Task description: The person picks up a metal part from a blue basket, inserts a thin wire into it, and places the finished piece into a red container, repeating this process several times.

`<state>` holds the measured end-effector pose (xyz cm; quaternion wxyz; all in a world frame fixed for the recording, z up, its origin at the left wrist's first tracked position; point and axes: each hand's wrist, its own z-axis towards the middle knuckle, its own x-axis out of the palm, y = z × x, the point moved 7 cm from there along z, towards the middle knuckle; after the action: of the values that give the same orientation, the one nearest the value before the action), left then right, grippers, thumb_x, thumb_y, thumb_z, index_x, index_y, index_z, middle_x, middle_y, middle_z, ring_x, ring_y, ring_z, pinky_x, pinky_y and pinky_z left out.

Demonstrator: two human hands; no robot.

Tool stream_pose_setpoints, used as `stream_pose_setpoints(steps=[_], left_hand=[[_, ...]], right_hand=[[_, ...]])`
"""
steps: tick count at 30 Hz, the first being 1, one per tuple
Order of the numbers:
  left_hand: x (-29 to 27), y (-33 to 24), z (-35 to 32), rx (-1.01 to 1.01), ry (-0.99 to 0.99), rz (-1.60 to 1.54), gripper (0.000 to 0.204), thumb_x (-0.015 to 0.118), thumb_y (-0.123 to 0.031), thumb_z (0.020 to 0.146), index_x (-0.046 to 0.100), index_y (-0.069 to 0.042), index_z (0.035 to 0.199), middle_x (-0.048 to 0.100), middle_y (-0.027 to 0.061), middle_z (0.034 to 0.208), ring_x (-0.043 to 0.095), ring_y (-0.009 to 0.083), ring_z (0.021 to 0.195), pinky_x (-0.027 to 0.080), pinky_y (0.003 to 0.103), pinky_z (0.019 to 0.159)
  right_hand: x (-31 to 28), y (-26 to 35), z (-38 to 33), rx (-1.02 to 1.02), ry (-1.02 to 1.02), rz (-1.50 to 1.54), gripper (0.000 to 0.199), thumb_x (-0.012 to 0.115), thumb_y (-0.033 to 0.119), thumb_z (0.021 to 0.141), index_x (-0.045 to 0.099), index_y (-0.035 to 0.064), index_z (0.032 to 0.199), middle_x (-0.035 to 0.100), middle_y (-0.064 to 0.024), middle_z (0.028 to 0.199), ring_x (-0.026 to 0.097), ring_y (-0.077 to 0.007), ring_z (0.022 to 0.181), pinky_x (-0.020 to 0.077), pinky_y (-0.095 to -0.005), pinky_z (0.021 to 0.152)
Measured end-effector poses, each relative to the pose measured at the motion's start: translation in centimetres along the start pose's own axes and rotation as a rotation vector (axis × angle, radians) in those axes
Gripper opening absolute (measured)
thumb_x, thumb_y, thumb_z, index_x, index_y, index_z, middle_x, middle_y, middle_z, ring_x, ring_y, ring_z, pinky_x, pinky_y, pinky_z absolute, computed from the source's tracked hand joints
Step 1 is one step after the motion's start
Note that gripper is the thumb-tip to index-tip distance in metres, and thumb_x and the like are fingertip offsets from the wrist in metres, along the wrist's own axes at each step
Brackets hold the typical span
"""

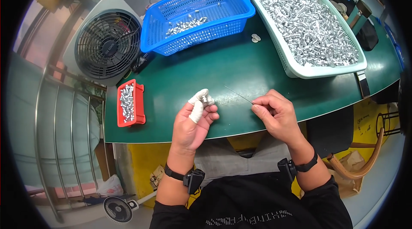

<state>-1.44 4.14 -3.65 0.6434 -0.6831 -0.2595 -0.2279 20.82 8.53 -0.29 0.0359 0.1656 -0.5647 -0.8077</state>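
My left hand (197,117), with white coverings on the thumb and a finger, pinches a small silvery metal part (205,99) over the near side of the table. To the right, my right hand (277,114) grips a thin metal rod (238,94) between thumb and forefinger. The rod's free end points up and left toward the left hand, apart from the part. Similar small metal parts fill the red bin (140,108) left of my hands. A blue basket (197,40) beyond them holds a small heap, and a pale green basket (296,72) at far right is full.
The green table (180,76) has a curved near edge. A black-grilled box fan (107,44) stands at its left end, beside metal railings (56,143). Several small round discs (255,38) lie between the baskets. A dark flat object (362,84) sits near the right edge.
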Motion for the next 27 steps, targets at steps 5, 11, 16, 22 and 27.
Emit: stream_pose_setpoints(steps=[5, 11, 16, 22, 27], left_hand=[[-1.5, 0.3, 0.7, 0.009, 0.01, 0.014, 0.036, 0.054, -0.006, 0.099, 0.054, -0.007, 0.135, 0.061, 0.0076, 0.113, 0.058, 0.0182, 0.098, 0.05, 0.033, 0.084], [-1.9, 0.1, 1.0, 0.034, -0.021, 0.005, 0.037, 0.058, -0.002, 0.096, 0.055, -0.008, 0.132, 0.061, 0.0076, 0.113, 0.057, 0.0176, 0.096, 0.049, 0.032, 0.082], [-2.2, 0.0, 0.9, 0.063, -0.025, -0.013, 0.031, 0.057, 0.002, 0.095, 0.054, -0.004, 0.125, 0.063, 0.0105, 0.112, 0.061, 0.019, 0.096, 0.052, 0.033, 0.082], [-2.1, -0.2, 0.8, 0.059, -0.044, -0.021, 0.03, 0.057, 0.003, 0.094, 0.056, -0.005, 0.123, 0.064, 0.0114, 0.112, 0.062, 0.0192, 0.095, 0.052, 0.033, 0.081], [-2.1, -0.4, 0.6, 0.064, -0.051, -0.016, 0.029, 0.058, 0.002, 0.094, 0.056, -0.005, 0.122, 0.065, 0.0112, 0.111, 0.062, 0.0187, 0.095, 0.052, 0.033, 0.081]], right_hand=[[1.1, -0.4, 0.8, 0.015, -0.015, -0.024, 0.007, 0.07, 0.004, 0.088, 0.07, -0.0007, 0.094, 0.055, -0.0012, 0.079, 0.047, -0.0057, 0.064, 0.0366, -0.02, 0.055], [1.7, -0.8, 1.2, 0.022, -0.011, -0.04, 0.007, 0.07, 0.003, 0.088, 0.07, -0.0009, 0.094, 0.055, -0.0012, 0.079, 0.048, -0.0054, 0.065, 0.0369, -0.0197, 0.055], [2.0, -0.9, 1.3, 0.022, -0.003, -0.05, 0.007, 0.07, 0.003, 0.088, 0.07, -0.001, 0.094, 0.055, -0.0013, 0.08, 0.049, -0.0052, 0.065, 0.0374, -0.0192, 0.055], [2.1, -0.7, 1.3, 0.024, 0.0, -0.051, 0.007, 0.07, 0.003, 0.088, 0.07, -0.0013, 0.094, 0.056, -0.0015, 0.08, 0.049, -0.005, 0.065, 0.0379, -0.019, 0.055], [2.2, -0.6, 1.1, 0.019, 0.004, -0.048, 0.007, 0.069, 0.002, 0.088, 0.069, -0.0014, 0.093, 0.056, -0.0016, 0.081, 0.049, -0.0049, 0.066, 0.0383, -0.0189, 0.055]])
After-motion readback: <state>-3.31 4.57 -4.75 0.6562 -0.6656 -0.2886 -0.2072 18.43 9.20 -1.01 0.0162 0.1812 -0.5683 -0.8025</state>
